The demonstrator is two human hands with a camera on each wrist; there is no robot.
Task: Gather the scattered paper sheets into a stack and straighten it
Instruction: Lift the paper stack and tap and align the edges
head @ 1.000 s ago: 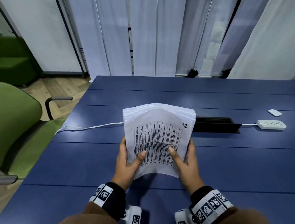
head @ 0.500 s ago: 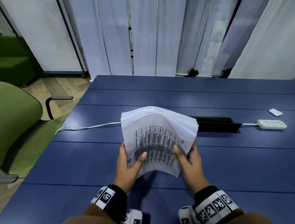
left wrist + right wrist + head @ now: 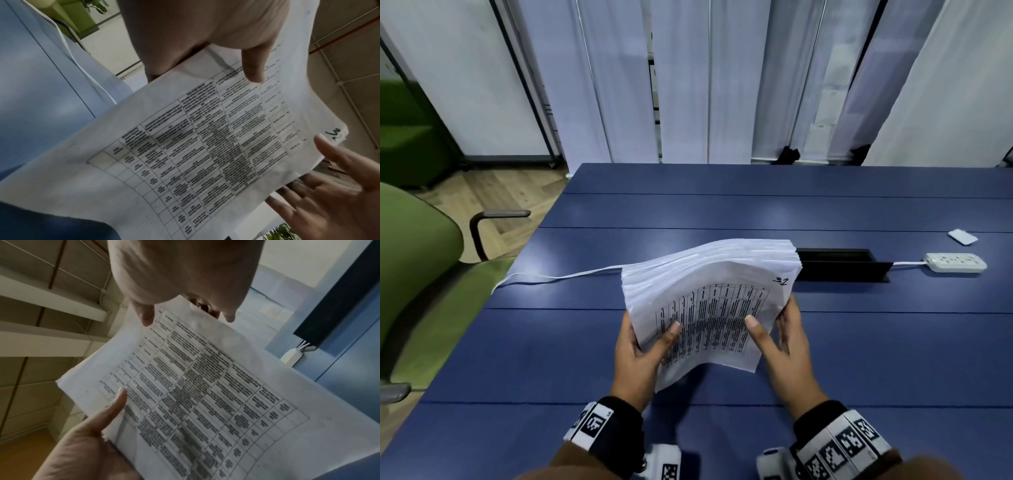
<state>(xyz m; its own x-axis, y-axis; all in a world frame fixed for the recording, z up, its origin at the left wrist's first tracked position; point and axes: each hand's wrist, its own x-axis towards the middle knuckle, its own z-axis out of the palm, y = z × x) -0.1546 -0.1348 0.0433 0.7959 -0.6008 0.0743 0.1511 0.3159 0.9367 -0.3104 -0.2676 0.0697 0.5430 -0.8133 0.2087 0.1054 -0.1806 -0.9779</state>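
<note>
A thick stack of white paper sheets [image 3: 709,301] with a printed table on its front sheet is held up over the blue table [image 3: 722,205], tilted with its top leaning right. My left hand [image 3: 640,349] grips its lower left side, thumb on the front sheet and fingers behind. My right hand [image 3: 787,356] holds the right edge, thumb on the print and fingers spread behind. The upper sheet edges are fanned and uneven. In the left wrist view the stack [image 3: 205,146] fills the frame below my left hand [image 3: 205,32]. The right wrist view shows the stack [image 3: 205,394] under my right hand [image 3: 185,269].
A black cable slot [image 3: 839,265] is set in the table just behind the stack. A white power strip [image 3: 955,262] and a small white card [image 3: 962,237] lie at the right. A white cable [image 3: 558,277] runs off the left edge toward a green chair [image 3: 421,274].
The stack has tipped and turned clockwise, its top swinging right and away from me. My right hand has slid up along the right edge; the left hand keeps its grip.
</note>
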